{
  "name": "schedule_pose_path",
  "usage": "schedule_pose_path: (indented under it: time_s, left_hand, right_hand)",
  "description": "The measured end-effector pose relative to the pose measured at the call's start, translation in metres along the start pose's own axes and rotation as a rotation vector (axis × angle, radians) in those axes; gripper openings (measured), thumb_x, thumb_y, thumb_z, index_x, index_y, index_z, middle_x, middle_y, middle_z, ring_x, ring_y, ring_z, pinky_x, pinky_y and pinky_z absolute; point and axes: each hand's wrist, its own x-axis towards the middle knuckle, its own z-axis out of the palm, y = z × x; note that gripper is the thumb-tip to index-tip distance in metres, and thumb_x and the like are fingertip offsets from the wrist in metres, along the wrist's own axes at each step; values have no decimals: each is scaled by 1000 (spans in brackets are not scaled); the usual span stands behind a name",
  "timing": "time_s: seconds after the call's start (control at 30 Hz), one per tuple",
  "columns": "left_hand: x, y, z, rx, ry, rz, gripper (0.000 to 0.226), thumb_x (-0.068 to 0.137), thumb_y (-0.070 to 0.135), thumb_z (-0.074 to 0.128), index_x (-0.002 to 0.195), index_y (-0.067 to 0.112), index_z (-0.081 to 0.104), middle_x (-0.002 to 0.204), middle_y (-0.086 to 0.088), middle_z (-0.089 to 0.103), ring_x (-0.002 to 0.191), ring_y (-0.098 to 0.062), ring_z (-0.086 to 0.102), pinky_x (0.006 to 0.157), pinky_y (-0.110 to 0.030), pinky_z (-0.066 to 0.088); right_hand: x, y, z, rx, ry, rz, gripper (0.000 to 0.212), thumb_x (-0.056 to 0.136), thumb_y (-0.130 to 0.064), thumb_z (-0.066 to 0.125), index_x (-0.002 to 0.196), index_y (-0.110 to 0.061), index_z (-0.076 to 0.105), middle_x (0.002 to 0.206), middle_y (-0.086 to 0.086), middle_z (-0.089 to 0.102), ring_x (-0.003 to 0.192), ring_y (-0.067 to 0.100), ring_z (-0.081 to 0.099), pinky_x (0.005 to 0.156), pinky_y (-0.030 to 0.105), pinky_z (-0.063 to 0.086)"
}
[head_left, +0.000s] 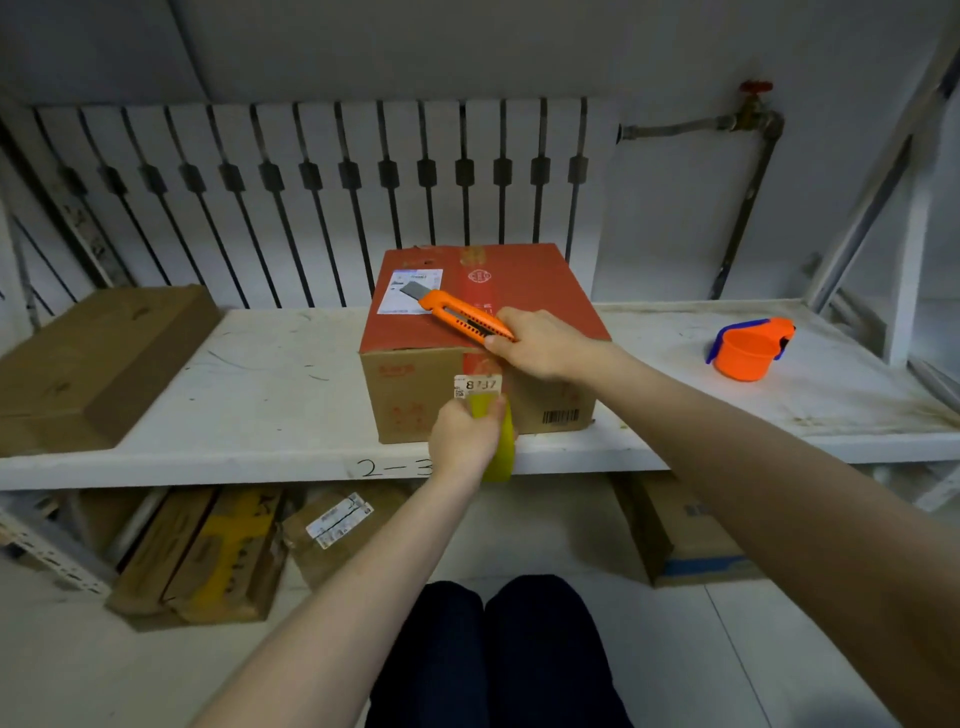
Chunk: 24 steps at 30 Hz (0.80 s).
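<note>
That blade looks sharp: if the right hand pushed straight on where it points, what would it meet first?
Probably the white shipping label on the red-topped cardboard box; how high the orange utility knife hovers above it is unclear.

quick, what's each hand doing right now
Left hand: grips a yellow strip.
Right hand: grips an orange utility knife, blade out.

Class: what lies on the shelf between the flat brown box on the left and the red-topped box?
Nothing. The head view shows only bare, scuffed shelf between the flat brown box and the red-topped box.
</note>
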Motion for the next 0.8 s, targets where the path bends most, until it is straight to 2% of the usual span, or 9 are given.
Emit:
schedule_pose_path:
  time_s: [0.07, 0.13, 0.17, 0.27, 0.3, 0.5, 0.63, 0.7, 0.8]
  left_hand:
    - [-4, -11, -3, -180, -68, -158, 41, 83, 36, 63, 97, -2, 56, 61, -11, 68, 57, -29, 64, 65, -36, 56]
    - [-2, -13, -5, -232, -112, -199, 24, 88, 25, 62, 87, 4, 49, 40, -1, 61, 36, -17, 59, 45, -26, 53]
    - [-2, -11, -6, -248, -120, -193, 21, 89, 22, 61, 84, 9, 46, 44, -1, 64, 35, -14, 58, 44, -26, 53]
    - [-3, -9, -4, -303, -100, -145, 16, 88, 18, 62, 84, 19, 46, 87, -18, 68, 54, -23, 65, 48, -36, 55]
    - [-3, -9, -4, -320, -87, -126, 14, 89, 16, 61, 83, 18, 48, 90, -19, 67, 57, -25, 65, 45, -34, 53]
    - [-17, 3, -5, -390, -55, -130, 11, 89, 9, 60, 80, 9, 54, 63, -7, 57, 26, -7, 50, 29, -17, 42]
    - [-16, 2, -7, -405, -33, -170, 9, 88, 12, 63, 84, 8, 56, 63, -11, 61, 36, -18, 56, 33, -21, 46]
    - [-14, 2, -7, -416, -26, -186, 8, 86, 12, 64, 88, 8, 58, 67, -15, 64, 45, -24, 57, 39, -26, 51]
    - [-14, 1, -6, -407, -22, -197, 6, 86, 10, 64, 88, 8, 58, 69, -18, 63, 45, -24, 54, 40, -26, 49]
  right_hand:
    - [1, 0, 1, -8, -13, -8, 22, 95, -43, 40, 101, -23, 46, 95, 5, 61, 81, 22, 60, 72, 39, 52]
    - [2, 1, 1, 16, -5, -7, 26, 95, -44, 40, 106, -22, 48, 95, 4, 61, 81, 21, 61, 73, 39, 53]
    - [2, 2, 1, 27, -8, -2, 28, 95, -45, 40, 108, -22, 49, 95, 4, 61, 81, 21, 61, 74, 39, 54]
    - [0, 3, 3, 49, -12, -18, 24, 96, -42, 41, 106, -22, 48, 92, 3, 60, 77, 17, 59, 65, 30, 49]
    - [-1, 3, 4, 54, -7, -30, 22, 96, -40, 42, 106, -22, 48, 92, 2, 59, 76, 17, 58, 63, 28, 46]
    - [-23, 11, 13, 173, 149, -112, 23, 95, -31, 48, 114, -17, 50, 95, 4, 60, 82, 21, 61, 72, 35, 51]
    - [-48, 25, 8, 11, 286, -153, 19, 95, -32, 46, 110, -21, 48, 90, 2, 62, 74, 20, 59, 64, 39, 52]
    - [-60, 32, 3, -140, 279, -171, 19, 96, -35, 44, 110, -23, 47, 90, 1, 62, 73, 22, 59, 63, 40, 53]
    - [-75, 40, -2, -319, 230, -173, 22, 96, -36, 43, 114, -23, 46, 93, 3, 63, 74, 24, 60, 64, 39, 53]
